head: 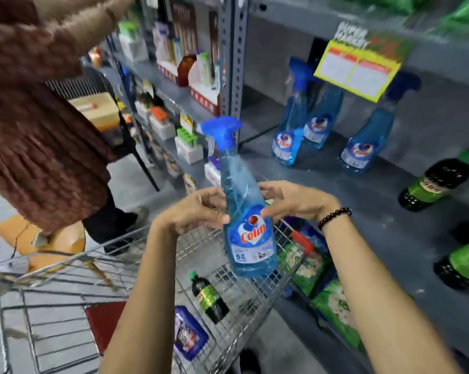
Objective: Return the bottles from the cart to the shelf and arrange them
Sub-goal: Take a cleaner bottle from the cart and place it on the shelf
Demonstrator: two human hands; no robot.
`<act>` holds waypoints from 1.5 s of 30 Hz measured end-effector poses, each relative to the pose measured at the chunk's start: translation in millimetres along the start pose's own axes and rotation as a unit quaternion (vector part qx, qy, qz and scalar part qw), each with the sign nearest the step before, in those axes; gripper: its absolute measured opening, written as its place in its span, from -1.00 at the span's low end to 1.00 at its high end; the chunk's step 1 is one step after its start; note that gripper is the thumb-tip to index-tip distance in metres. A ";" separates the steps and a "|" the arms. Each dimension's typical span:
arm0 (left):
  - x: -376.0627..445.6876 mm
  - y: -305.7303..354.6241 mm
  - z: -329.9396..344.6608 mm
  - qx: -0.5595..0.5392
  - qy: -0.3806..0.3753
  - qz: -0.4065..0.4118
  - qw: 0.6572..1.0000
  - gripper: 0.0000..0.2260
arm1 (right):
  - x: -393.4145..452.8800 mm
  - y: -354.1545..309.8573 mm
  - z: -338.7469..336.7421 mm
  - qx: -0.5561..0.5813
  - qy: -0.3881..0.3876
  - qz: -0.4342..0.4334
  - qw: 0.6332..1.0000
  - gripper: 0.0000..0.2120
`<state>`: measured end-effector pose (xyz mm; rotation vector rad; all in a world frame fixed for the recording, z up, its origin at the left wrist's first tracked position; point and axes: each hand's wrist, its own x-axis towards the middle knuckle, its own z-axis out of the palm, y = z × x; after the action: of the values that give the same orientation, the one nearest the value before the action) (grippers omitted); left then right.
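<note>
Head view: the person holds a blue spray bottle (245, 211) upright above the cart (228, 265), mid-transfer toward the shelf (363, 201). The left hand (198, 211) and right hand (295, 201) flank its waist, fingers (268, 211) curled onto it from both sides, forearms reaching forward. Next it likely needs setting beside the three matching bottles (317, 125); a dark green-labelled bottle (209, 298) lies in the cart

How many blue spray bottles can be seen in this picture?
4. One blue spray bottle is held in both hands above the cart. Three stand on the shelf: two close together and one further right. The hanging price sign may hide more.
</note>
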<state>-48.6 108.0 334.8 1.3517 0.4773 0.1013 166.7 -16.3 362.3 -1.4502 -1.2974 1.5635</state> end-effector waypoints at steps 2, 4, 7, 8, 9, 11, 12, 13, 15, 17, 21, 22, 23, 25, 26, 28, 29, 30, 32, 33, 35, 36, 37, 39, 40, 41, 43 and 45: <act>-6.4 32.8 8.3 0.052 -0.013 0.026 0.998 -0.40 | -19.1 -23.2 -1.6 -0.009 0.011 -0.040 0.999 -0.45; -9.8 59.3 18.0 0.074 -0.033 0.056 0.995 -0.38 | -37.3 -41.5 -4.0 -0.004 0.004 -0.070 0.998 -0.46; -7.6 83.2 32.1 0.108 -0.061 0.081 0.989 -0.37 | -60.4 -55.1 -7.6 -0.003 0.028 -0.093 0.995 -0.46; -4.7 87.1 36.0 0.118 -0.067 0.080 0.987 -0.38 | -65.9 -54.6 -10.3 -0.008 0.045 -0.097 0.994 -0.44; 0.0 89.9 39.9 0.127 -0.070 0.078 0.986 -0.40 | -70.1 -52.9 -13.3 -0.015 0.062 -0.098 0.993 -0.42; 13.5 91.1 46.7 0.138 -0.080 0.075 0.984 -0.50 | -76.5 -45.3 -21.9 -0.028 0.095 -0.092 0.991 -0.41; 22.1 89.8 51.0 0.142 -0.083 0.074 0.984 -0.55 | -78.8 -39.1 -27.7 -0.035 0.110 -0.086 0.990 -0.43; 32.8 87.3 55.3 0.149 -0.081 0.073 0.983 -0.59 | -80.6 -32.0 -34.1 -0.043 0.126 -0.079 0.988 -0.46; 58.9 79.7 65.0 0.157 -0.072 0.073 0.982 -0.60 | -82.6 -14.4 -47.1 -0.051 0.174 -0.059 0.982 -0.49; 91.1 70.9 76.0 0.161 -0.057 0.074 0.983 -0.57 | -82.0 6.0 -61.4 -0.043 0.242 -0.045 0.968 -0.51; 155.6 64.7 100.7 0.177 -0.032 0.082 0.980 -0.56 | -76.0 42.5 -96.6 -0.010 0.366 -0.054 0.929 -0.49; 171.8 66.5 105.8 0.185 -0.032 0.083 0.979 -0.56 | -73.8 48.5 -106.0 -0.001 0.394 -0.055 0.918 -0.48; 186.5 68.8 110.4 0.193 -0.027 0.083 0.977 -0.58 | -71.5 52.5 -114.5 0.006 0.420 -0.058 0.906 -0.47; 214.5 72.8 116.1 0.215 -0.010 0.081 0.973 -0.68 | -66.3 54.5 -128.2 0.017 0.472 -0.066 0.879 -0.44; 226.8 75.1 118.9 0.220 -0.005 0.081 0.972 -0.70 | -63.6 55.5 -135.4 0.021 0.491 -0.074 0.868 -0.45; 243.6 81.5 124.0 0.220 0.005 0.080 0.972 -0.61 | -59.9 59.3 -149.6 0.017 0.504 -0.085 0.859 -0.49; 249.9 84.1 125.5 0.223 0.006 0.082 0.971 -0.55 | -59.3 60.9 -154.8 0.013 0.504 -0.083 0.859 -0.51; 254.6 86.7 126.4 0.230 0.004 0.082 0.970 -0.52 | -58.9 62.3 -158.7 0.012 0.504 -0.079 0.860 -0.52; 261.5 88.0 125.4 0.239 -0.004 0.076 0.968 -0.48 | -59.0 64.1 -161.9 0.018 0.505 -0.077 0.859 -0.53; 262.7 87.5 123.8 0.242 -0.007 0.073 0.968 -0.48 | -59.0 64.9 -161.6 0.019 0.506 -0.082 0.859 -0.53; 261.6 84.2 120.3 0.244 -0.014 0.069 0.967 -0.49 | -58.3 67.0 -158.7 0.018 0.504 -0.091 0.858 -0.55; 259.8 81.4 119.1 0.242 -0.016 0.068 0.968 -0.49 | -57.8 67.6 -155.9 0.016 0.505 -0.093 0.858 -0.56; 257.5 78.7 118.7 0.245 -0.014 0.071 0.967 -0.51 | -57.1 67.9 -152.9 0.016 0.507 -0.092 0.857 -0.58; 252.0 71.9 119.3 0.265 0.008 0.087 0.960 -0.54 | -56.0 67.2 -146.0 0.018 0.518 -0.090 0.850 -0.60; 248.2 67.4 119.1 0.281 0.030 0.099 0.954 -0.56 | -56.0 65.9 -141.8 0.021 0.527 -0.089 0.845 -0.59; 242.4 62.7 117.7 0.297 0.054 0.109 0.947 -0.58 | -56.0 65.1 -136.5 0.027 0.536 -0.086 0.839 -0.57; 227.0 47.3 111.7 0.290 0.096 0.115 0.945 -0.60 | -54.1 66.1 -121.4 0.039 0.562 -0.059 0.824 -0.52; 203.7 23.0 101.9 0.232 0.147 0.094 0.957 -0.58 | -47.1 70.5 -98.1 -0.003 0.609 0.008 0.793 -0.39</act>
<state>178.8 89.8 315.5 1.8555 0.6464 0.3696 282.3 -58.5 321.6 -1.9065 -0.4628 0.3253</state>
